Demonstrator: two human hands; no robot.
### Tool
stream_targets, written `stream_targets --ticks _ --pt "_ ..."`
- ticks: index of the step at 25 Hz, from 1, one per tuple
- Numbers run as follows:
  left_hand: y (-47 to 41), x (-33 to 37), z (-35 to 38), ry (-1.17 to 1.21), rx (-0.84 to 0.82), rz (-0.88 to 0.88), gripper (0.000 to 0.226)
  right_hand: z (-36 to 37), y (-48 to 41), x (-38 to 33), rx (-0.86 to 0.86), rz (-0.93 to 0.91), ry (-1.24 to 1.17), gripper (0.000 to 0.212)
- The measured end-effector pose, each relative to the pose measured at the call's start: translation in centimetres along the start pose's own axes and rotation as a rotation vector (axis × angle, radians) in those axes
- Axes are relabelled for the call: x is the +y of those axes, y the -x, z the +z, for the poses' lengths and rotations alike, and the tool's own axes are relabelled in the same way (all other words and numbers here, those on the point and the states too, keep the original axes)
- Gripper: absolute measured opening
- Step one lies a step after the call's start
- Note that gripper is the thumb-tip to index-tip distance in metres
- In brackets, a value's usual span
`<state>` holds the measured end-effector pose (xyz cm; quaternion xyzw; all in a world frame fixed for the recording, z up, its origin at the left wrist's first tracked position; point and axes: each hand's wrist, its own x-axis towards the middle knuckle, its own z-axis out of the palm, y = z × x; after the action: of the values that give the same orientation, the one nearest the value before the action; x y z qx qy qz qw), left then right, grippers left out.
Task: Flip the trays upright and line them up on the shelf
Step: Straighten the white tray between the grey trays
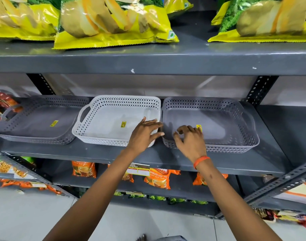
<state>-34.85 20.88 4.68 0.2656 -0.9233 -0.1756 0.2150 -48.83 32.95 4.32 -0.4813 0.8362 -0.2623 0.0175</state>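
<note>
Three perforated plastic trays sit open side up in a row on the grey metal shelf [148, 157], so the flipping looks done and the lining-up step seems to be in hand. The left hand [144, 132] rests with fingers spread and extended on the near right corner of the pale grey perforated plastic tray [114, 119], its fingertips reaching toward the narrow gap between that tray and its neighbour. The right hand [189, 138] is loosely curled, fingers bent down over the near left corner of the darker grey perforated plastic tray [218, 122], pinching nothing that can be made out; whether it actually grips the rim cannot be told. These two trays stand just beside each other under the hands, almost touching, while a third dark grey perforated tray [37, 122] lies further out beyond the left hand, its near corner tucked close to the pale one and angled a little. The next move probably calls for nudging the two middle corners so the front edges run level with the shelf lip, then squaring the far-left tray to match.
</note>
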Motion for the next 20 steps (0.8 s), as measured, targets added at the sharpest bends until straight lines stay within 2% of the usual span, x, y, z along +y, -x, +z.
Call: stream_targets --ticks 2,3,6,9,12,14,17,20 --pt "0.3 -2.8 -1.8 -0.022 0.100 -0.049 0.036 1.1 -2.1 -2.6 -0.069 0.017 -0.138 0.035" --pt "0.4 -4.6 -2.8 -0.024 0.142 -0.080 0.034 1.8 -3.2 -3.9 -0.092 0.032 -0.176 0.037" --pt "1.3 -10.0 -6.2 -0.044 0.217 -0.216 0.032 4.1 -5.9 -6.8 -0.096 0.102 -0.192 0.054" --pt "2.5 -17.0 -9.6 -0.144 0.294 -0.330 0.038 6.0 -8.0 -8.6 -0.114 0.280 -0.245 0.059" --pt "2.8 -23.1 -12.0 -0.175 0.209 -0.493 0.049 7.4 -9.0 -9.2 -0.081 0.403 -0.234 0.052" --pt "2.3 -25.7 -12.8 -0.033 0.085 -0.619 0.054 7.7 -9.0 -9.5 -0.039 0.423 -0.167 0.043" --pt "1.8 -27.4 -12.8 0.144 -0.083 -0.636 0.049 7.9 -8.7 -9.9 -0.011 0.427 -0.061 0.034" --pt "1.4 -27.7 -12.1 0.197 -0.049 -0.626 0.037 8.1 -8.8 -9.9 -0.006 0.415 -0.009 0.034"
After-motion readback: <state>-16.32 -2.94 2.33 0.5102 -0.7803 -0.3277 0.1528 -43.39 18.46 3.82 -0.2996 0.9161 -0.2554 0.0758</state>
